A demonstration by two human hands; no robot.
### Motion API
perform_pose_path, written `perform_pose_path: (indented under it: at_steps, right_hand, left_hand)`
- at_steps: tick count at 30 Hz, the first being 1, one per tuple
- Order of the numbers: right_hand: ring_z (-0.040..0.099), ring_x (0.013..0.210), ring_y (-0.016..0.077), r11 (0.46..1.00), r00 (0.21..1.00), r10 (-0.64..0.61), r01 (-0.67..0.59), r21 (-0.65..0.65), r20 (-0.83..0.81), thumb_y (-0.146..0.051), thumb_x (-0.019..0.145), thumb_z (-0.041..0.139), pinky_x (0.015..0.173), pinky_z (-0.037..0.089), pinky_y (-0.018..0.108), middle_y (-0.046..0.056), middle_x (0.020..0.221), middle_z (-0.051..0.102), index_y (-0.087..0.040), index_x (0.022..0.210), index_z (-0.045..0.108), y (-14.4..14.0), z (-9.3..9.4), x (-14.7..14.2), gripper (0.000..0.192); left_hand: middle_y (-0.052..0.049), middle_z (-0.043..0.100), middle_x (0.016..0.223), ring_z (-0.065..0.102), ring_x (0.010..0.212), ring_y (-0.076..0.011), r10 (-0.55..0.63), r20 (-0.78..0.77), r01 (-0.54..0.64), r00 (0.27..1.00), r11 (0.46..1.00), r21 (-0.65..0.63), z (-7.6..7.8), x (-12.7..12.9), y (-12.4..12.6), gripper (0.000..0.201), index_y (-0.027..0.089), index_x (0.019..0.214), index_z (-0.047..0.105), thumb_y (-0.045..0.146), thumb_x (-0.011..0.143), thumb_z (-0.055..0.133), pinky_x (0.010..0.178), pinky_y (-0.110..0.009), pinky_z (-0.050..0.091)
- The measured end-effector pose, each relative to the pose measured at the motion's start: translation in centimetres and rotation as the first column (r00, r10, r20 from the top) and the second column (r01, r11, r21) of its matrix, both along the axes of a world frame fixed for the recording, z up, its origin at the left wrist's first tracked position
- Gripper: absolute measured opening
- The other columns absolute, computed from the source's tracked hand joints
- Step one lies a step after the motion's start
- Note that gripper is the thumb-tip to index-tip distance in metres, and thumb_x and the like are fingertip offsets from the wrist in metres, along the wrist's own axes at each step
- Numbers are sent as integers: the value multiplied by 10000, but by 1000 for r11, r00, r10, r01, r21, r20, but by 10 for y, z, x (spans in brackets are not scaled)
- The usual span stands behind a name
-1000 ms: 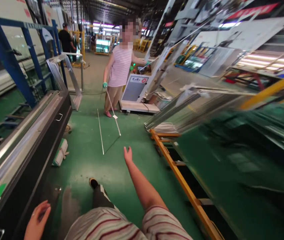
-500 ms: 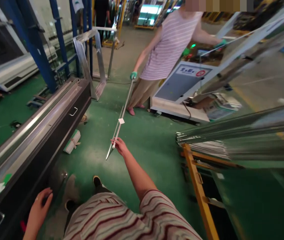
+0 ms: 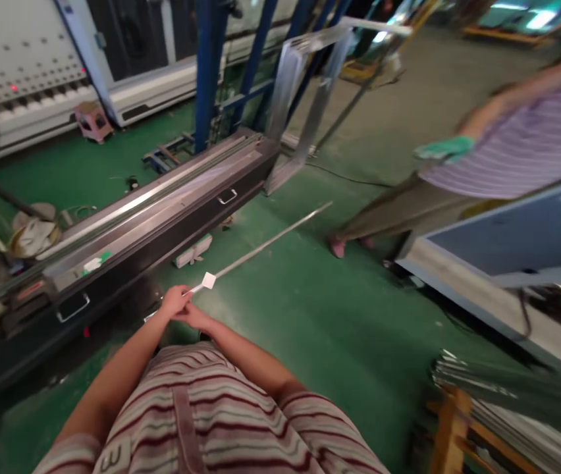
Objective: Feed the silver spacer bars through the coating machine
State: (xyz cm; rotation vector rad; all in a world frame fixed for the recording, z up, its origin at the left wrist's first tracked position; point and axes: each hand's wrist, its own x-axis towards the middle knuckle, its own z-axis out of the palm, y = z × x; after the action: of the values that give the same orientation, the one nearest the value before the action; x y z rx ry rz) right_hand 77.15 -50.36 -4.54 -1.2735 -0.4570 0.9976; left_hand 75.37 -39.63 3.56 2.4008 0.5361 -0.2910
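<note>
My left hand (image 3: pixel 174 301) and my right hand (image 3: pixel 192 315) are close together in front of my waist, both closed on one end of a long thin metal strip (image 3: pixel 270 242). A small white square tag (image 3: pixel 209 280) sits on the strip just beyond my fingers. From there the strip reaches away to the upper right, over the green floor, its far end free. A short tip of it pokes out on the near side of my hands. My fingers are partly blurred and overlap each other.
A long dark bench with a metal top (image 3: pixel 162 217) runs along my left. A wrapped white bundle (image 3: pixel 193 251) lies beside it. A metal frame (image 3: pixel 280 118) stands at its far end. To the right are a co-worker's green glove (image 3: pixel 446 150), a grey-blue cabinet (image 3: pixel 517 227) and a yellow rack (image 3: pixel 451 428).
The view has turned left. My left hand has come up from beside the bench to join my right hand at the strip. The co-worker's gloved hand has let go of the far end.
</note>
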Motion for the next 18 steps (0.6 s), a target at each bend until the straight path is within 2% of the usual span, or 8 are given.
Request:
perform_pose_path:
  at_steps: [3, 6, 8, 9, 10, 12, 16, 18]
  right_hand:
    - [616, 620, 198, 977, 977, 200, -193, -90, 77, -371, 581, 860, 688, 539, 354, 10, 649, 670, -200, 733, 686, -3, 9, -4, 288]
    - [620, 924, 242, 982, 941, 87, -25, -190, 326, -387, 831, 674, 951, 478, 420, 61, 926, 705, -233, 919, 718, 1, 24, 17, 182]
    - [543, 1126, 271, 972, 787, 5, 141, -187, 616, -374, 890, 605, 1075, 387, 457, 91, 1138, 667, -235, 1073, 701, 17, 33, 29, 249]
    - [506, 1185, 282, 973, 685, 7, 163, -163, 728, -370, 894, 603, 1101, 359, 466, 100, 1200, 646, -227, 1123, 689, 30, 38, 32, 283]
    - [481, 1219, 288, 981, 605, 38, 130, -146, 795, -371, 890, 614, 1114, 345, 469, 102, 1226, 638, -219, 1142, 684, 45, 41, 31, 303]
    - [475, 1225, 288, 986, 550, 153, -24, -168, 821, -376, 872, 648, 1104, 352, 465, 91, 1177, 662, -218, 1087, 698, 79, 45, 21, 271]
    - [559, 1046, 274, 937, 603, 347, -261, -233, 719, -372, 797, 731, 1028, 389, 472, 62, 917, 701, -221, 767, 687, 137, 45, -26, 161]
    - [586, 998, 260, 950, 750, 298, -290, -111, 590, -413, 775, 746, 998, 415, 453, 66, 913, 702, -217, 705, 661, 158, 44, -48, 225]
  left_hand:
    - [-173, 730, 1110, 673, 1044, -305, 124, -54, -122, 991, 992, 32, -16, -53, 34, 359, 128, 1120, 735, 358, 953, 517, 861, -354, 478]
    - [-137, 730, 1135, 662, 1057, -301, 202, -59, -200, 978, 979, 52, -15, -106, 67, 385, 179, 1129, 739, 435, 953, 511, 845, -336, 451]
    - [-118, 735, 1123, 665, 1021, -282, 232, -55, -230, 971, 972, 50, -11, -135, 87, 403, 201, 1131, 740, 473, 954, 500, 834, -323, 438]
    - [-113, 738, 1112, 666, 1002, -271, 244, -52, -242, 968, 969, 46, -9, -148, 95, 413, 207, 1134, 740, 486, 955, 493, 831, -316, 433]
    - [-108, 741, 1101, 666, 985, -262, 256, -49, -254, 965, 966, 39, -7, -161, 103, 421, 210, 1133, 742, 496, 955, 489, 827, -310, 430]
    - [-99, 746, 1086, 667, 964, -251, 281, -43, -281, 959, 960, 24, -4, -187, 117, 430, 214, 1127, 747, 510, 953, 487, 820, -299, 427]
    - [-75, 749, 1099, 670, 972, -241, 351, -29, -351, 936, 936, 0, -5, -244, 141, 415, 236, 1123, 751, 511, 950, 492, 802, -282, 425]
    - [-70, 750, 1102, 672, 975, -240, 391, -29, -392, 920, 920, -7, -9, -273, 154, 413, 242, 1114, 755, 512, 948, 490, 792, -279, 425]
